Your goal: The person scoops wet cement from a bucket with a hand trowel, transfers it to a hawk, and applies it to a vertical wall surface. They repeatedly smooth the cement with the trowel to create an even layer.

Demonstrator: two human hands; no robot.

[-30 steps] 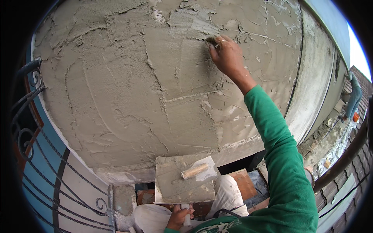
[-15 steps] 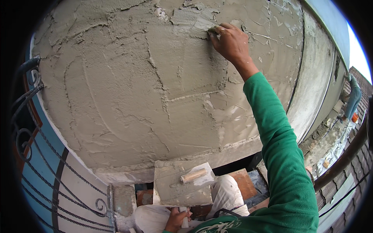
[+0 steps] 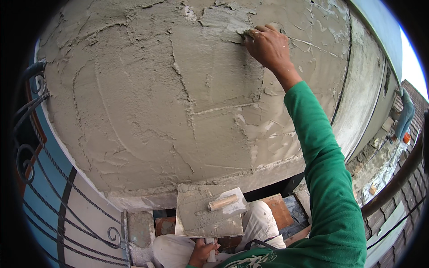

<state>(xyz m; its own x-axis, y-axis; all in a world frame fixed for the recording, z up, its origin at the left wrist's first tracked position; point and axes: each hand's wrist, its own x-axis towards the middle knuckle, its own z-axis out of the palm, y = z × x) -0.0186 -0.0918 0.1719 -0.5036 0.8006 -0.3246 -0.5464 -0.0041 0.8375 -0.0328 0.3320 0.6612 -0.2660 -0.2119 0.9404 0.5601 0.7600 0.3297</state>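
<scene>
My right hand is raised against the grey mortared wall, its fingers closed at a patch of wet plaster. What they grip, a small dark greenish thing or a lump of mortar, is mostly hidden by the hand. Low in front of me, my left hand wraps round the handle of a plasterer's hawk, a square board smeared with mortar. A trowel lies on that board with its wooden handle upward and its blade partly coated in mortar.
A black twisted-iron railing curves along the left. Brown boards lie below the wall beside my knee. At the far right another person works near an orange container, above roof tiles and a dark pole.
My right hand has shifted slightly to the right along the wall, still closed. The left hand, the hawk and the trowel keep nearly the same place.
</scene>
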